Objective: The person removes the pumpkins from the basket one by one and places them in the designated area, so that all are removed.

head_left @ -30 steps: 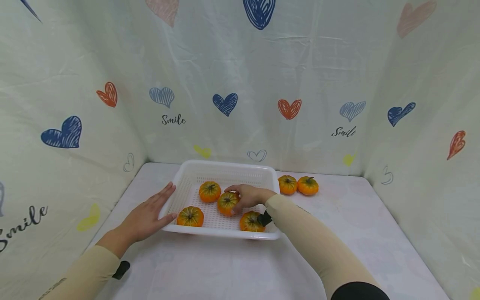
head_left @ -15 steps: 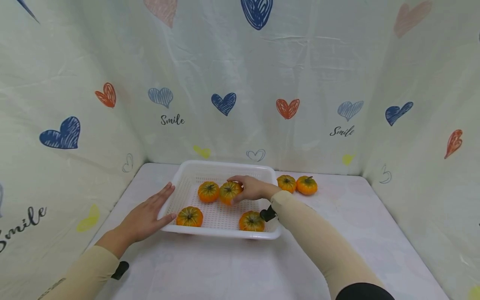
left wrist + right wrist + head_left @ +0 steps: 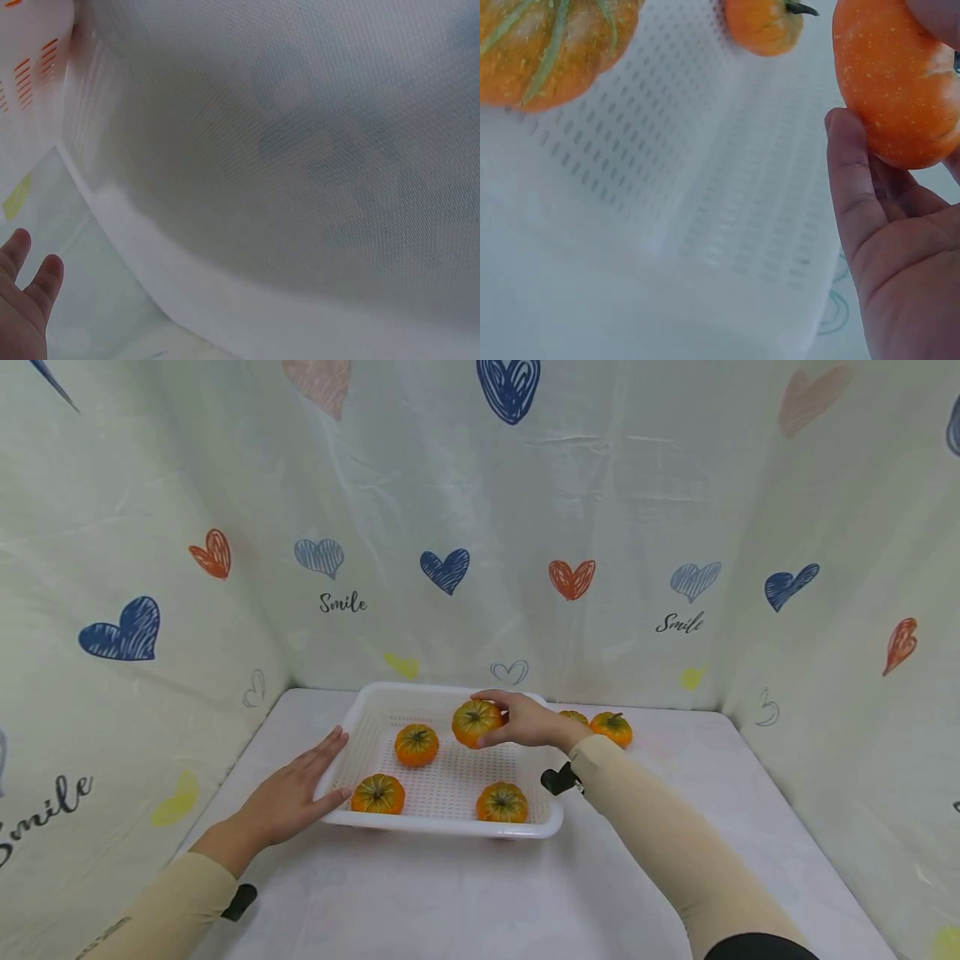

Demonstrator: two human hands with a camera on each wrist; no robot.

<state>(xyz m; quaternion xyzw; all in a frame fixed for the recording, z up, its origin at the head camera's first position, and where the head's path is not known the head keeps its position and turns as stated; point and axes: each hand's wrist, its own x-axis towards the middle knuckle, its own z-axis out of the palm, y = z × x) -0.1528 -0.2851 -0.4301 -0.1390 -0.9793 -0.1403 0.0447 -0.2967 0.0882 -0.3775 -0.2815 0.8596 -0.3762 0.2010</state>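
Over the back part of a white plastic basket point(image 3: 442, 828), a person's right hand point(image 3: 528, 720) grasps a small orange pumpkin point(image 3: 476, 723), fingers and thumb curled about its sides. The head view shows this pumpkin against the basket's far wall, its ribbed top facing the camera; the right wrist view shows its smooth orange side against the fingers.

Three more pumpkins sit apart on the perforated floor of the basket: the middle pumpkin point(image 3: 416, 745) near the held one, the front left pumpkin point(image 3: 378, 794) in its corner, and the front right pumpkin point(image 3: 502, 802) close to the front wall.

At the basket's left side lies the left hand point(image 3: 288, 795), grasping nothing, its fingers extended along the rim and its thumb near the front left corner; how firmly it touches the plastic cannot be told.

Beyond the right side of the basket, two pumpkins point(image 3: 611, 728) stand side by side on the white table point(image 3: 450, 893), one partly hidden by the right wrist. Behind the table hangs a pale curtain point(image 3: 630, 643) printed with hearts and the word "Smile".
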